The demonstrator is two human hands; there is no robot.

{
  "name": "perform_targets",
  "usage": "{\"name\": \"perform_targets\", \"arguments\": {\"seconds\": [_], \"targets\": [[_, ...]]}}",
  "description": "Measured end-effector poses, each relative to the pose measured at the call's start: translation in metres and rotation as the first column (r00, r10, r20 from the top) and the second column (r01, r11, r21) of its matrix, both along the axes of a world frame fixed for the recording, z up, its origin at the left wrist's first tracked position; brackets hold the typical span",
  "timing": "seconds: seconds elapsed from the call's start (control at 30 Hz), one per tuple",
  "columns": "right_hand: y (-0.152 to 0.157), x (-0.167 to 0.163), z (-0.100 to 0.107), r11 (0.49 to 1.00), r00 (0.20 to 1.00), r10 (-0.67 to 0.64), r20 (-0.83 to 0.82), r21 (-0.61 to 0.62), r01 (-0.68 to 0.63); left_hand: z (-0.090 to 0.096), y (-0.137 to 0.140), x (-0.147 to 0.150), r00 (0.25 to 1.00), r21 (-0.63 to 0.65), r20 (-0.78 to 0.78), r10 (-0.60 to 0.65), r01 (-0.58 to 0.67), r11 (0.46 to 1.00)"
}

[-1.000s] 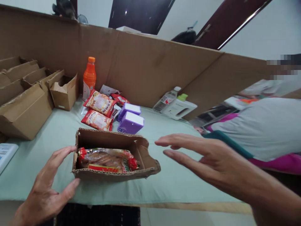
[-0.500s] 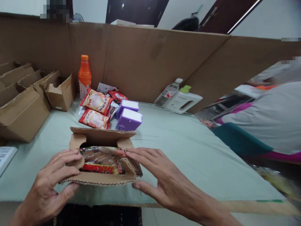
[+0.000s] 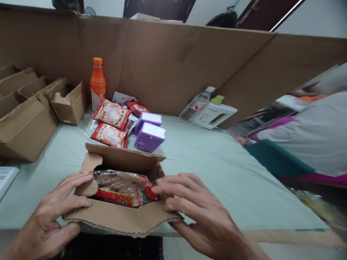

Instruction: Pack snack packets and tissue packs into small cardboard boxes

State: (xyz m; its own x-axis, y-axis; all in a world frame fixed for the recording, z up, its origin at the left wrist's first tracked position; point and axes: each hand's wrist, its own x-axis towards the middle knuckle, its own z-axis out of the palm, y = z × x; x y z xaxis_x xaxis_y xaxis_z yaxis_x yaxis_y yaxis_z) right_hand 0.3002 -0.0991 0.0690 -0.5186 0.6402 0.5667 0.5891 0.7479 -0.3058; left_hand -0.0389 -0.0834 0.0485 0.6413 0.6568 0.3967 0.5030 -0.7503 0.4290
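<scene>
An open cardboard box (image 3: 124, 216) lies near the table's front edge with its flaps spread. Inside it sits a clear plastic food packet (image 3: 121, 187) with a red label and brown contents. My left hand (image 3: 61, 209) holds the box's left side, fingers over the side flap and thumb below the front flap. At the right end, my right hand (image 3: 192, 209) has its fingers bent over the box's edge by the packet's red corner, with the thumb low beside the front flap. Part of the box's right side is hidden behind that hand.
Behind the box are red snack bags (image 3: 111, 115), purple-and-white packs (image 3: 150, 137) and an orange drink bottle (image 3: 98, 85). Several cardboard boxes (image 3: 29, 128) stand left. A clear bottle (image 3: 197, 104) and white jug (image 3: 214, 115) lean against the cardboard wall (image 3: 173, 65). Another person (image 3: 306, 133) is at right.
My right hand's fingers have curled in around the box's right end. The right side flap has opened outward, showing more of the packet, and the front flap has swung lower. My left hand stays put.
</scene>
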Motion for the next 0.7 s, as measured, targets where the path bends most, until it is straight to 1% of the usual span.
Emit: {"name": "perform_targets", "arguments": {"seconds": [0.07,0.1,0.17,0.2,0.27,0.3,0.33,0.37,0.43,0.5,0.6,0.67,0.7], "targets": [[-0.01,-0.001,-0.006,0.999,1.0,-0.027,-0.014,0.038,0.027,-0.001,0.001,-0.001,0.999,-0.003,0.029,0.03,-0.03,1.0],[-0.017,-0.001,-0.012,0.996,0.997,-0.066,-0.025,0.05,0.067,-0.002,0.001,-0.001,0.998,-0.003,0.039,0.04,-0.039,0.999],[-0.034,-0.002,-0.028,0.973,0.976,-0.214,-0.046,0.079,0.217,-0.004,0.002,-0.001,0.998,-0.005,0.048,0.042,-0.042,0.999],[-0.043,-0.004,-0.038,0.946,0.951,-0.302,-0.06,0.104,0.307,-0.006,0.002,-0.001,0.997,-0.008,0.057,0.043,-0.042,0.999],[-0.059,-0.011,-0.058,0.866,0.879,-0.454,-0.145,0.159,0.474,-0.009,0.002,-0.001,0.996,-0.024,0.074,0.047,-0.045,0.999],[-0.066,-0.016,-0.067,0.832,0.842,-0.495,-0.212,0.163,0.53,-0.011,0.001,-0.001,0.995,-0.033,0.086,0.056,-0.054,0.998],[-0.071,-0.021,-0.074,0.815,0.81,-0.512,-0.285,0.137,0.563,-0.012,0.001,-0.001,0.993,-0.039,0.099,0.07,-0.066,0.997],[-0.074,-0.027,-0.079,0.813,0.779,-0.519,-0.351,0.079,0.577,-0.013,0.001,-0.001,0.992,-0.044,0.103,0.071,-0.067,0.997],[-0.073,-0.036,-0.082,0.836,0.741,-0.512,-0.434,-0.055,0.546,-0.013,0.001,-0.001,0.993,-0.045,0.103,0.062,-0.058,0.997],[-0.066,-0.041,-0.077,0.872,0.751,-0.472,-0.461,-0.123,0.473,-0.01,0.002,0.0,0.993,-0.03,0.105,0.054,-0.052,0.998],[-0.049,-0.039,-0.063,0.918,0.834,-0.391,-0.389,-0.102,0.383,-0.006,0.005,0.005,0.993,0.007,0.103,0.061,-0.062,0.998],[-0.039,-0.034,-0.055,0.925,0.873,-0.38,-0.306,-0.103,0.366,-0.006,0.008,0.008,0.988,0.008,0.11,0.108,-0.11,0.994],[-0.036,-0.031,-0.052,0.922,0.88,-0.386,-0.277,-0.102,0.373,-0.006,0.009,0.01,0.981,0.006,0.117,0.154,-0.156,0.988]]}}
